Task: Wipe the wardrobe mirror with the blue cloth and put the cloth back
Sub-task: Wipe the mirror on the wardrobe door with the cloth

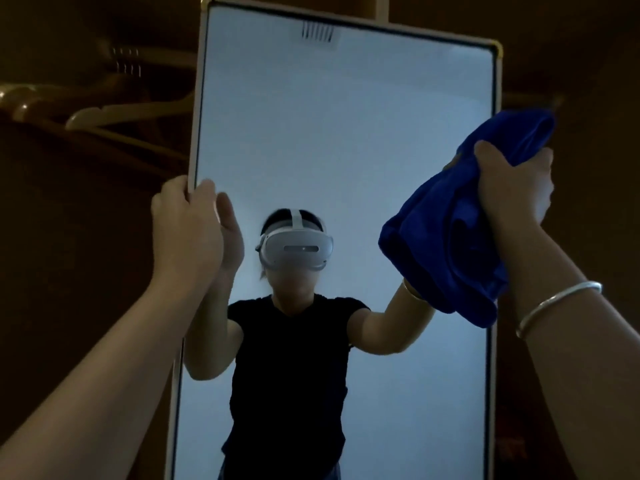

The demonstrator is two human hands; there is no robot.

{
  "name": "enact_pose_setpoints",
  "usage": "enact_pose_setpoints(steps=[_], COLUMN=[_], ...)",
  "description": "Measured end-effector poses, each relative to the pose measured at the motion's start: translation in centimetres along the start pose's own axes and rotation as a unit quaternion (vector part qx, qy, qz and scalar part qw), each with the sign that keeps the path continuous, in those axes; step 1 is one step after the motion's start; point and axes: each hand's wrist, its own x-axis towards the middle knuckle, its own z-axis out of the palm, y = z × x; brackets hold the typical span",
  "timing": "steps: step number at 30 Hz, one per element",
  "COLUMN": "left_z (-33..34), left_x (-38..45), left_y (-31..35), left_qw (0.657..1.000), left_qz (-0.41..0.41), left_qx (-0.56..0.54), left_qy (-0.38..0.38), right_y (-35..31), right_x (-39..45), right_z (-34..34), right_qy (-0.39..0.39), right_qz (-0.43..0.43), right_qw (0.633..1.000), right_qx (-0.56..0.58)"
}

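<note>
Left hand [187, 226] grips mirror [346, 140] frame edge; right hand [512, 181] clutches bunched blue cloth [450, 230]; mirror bottom cut off, surroundings too dark

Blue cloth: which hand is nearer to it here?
Right. The right hand grips the bunched blue cloth at the mirror's right edge. The left hand is across the glass from it, holding the mirror's left frame edge.
</note>
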Motion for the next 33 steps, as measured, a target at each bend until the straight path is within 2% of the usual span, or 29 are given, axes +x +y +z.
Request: enact_pose_setpoints(steps=[1,4,7,9,11,13,17,21,22,25,29,33], left_z=[-0.3,-1.4,-1.4,-1.2,-1.1,-0.9,0.6,2.7,2.9,2.5,1.5,1.6], left_x=[-1.6,-9.3,-16.2,-21.3,-26.6,-31.3,-37.3,-39.9,-40.5,-42.6,-44.6,-46.7], left_y=[0.0,-1.2,-2.6,-3.0,-2.9,-3.3,-4.4,-5.2,-5.5,-6.2,-7.1,-8.2], left_qw=[1.000,0.999,0.994,0.984,0.959,0.918,0.799,0.632,0.602,0.553,0.469,0.439], left_qz=[-0.011,0.025,0.043,0.000,-0.103,-0.226,-0.460,-0.678,-0.710,-0.757,-0.806,-0.840], left_qx=[0.010,-0.010,-0.020,-0.047,-0.077,-0.076,-0.079,-0.110,-0.119,-0.143,-0.222,-0.224], left_qy=[-0.012,-0.024,-0.095,-0.173,-0.253,-0.316,-0.379,-0.358,-0.344,-0.318,-0.284,-0.225], right_y=[0.3,2.9,5.3,7.1,9.3,11.5,15.9,19.8,20.6,23.3,28.1,32.9], right_x=[-0.1,-2.2,-5.0,-6.9,-8.9,-11.0,-15.2,-18.6,-19.2,-21.4,-25.9,-31.1], right_z=[-0.1,-0.5,-0.9,-1.4,-2.2,-3.0,-4.6,-6.0,-6.3,-7.0,-8.4,-10.8], right_qy=[-0.002,-0.001,-0.002,-0.004,-0.004,-0.005,-0.015,-0.021,-0.023,-0.032,-0.046,-0.083], right_qz=[-0.003,0.009,0.023,0.029,0.039,0.050,0.079,0.073,0.072,0.076,0.093,0.133], right_qw=[1.000,1.000,1.000,1.000,0.999,0.999,0.997,0.997,0.997,0.997,0.994,0.986], right_qx=[0.001,-0.001,0.000,-0.007,-0.008,-0.001,0.004,0.019,0.018,0.011,-0.016,-0.053])
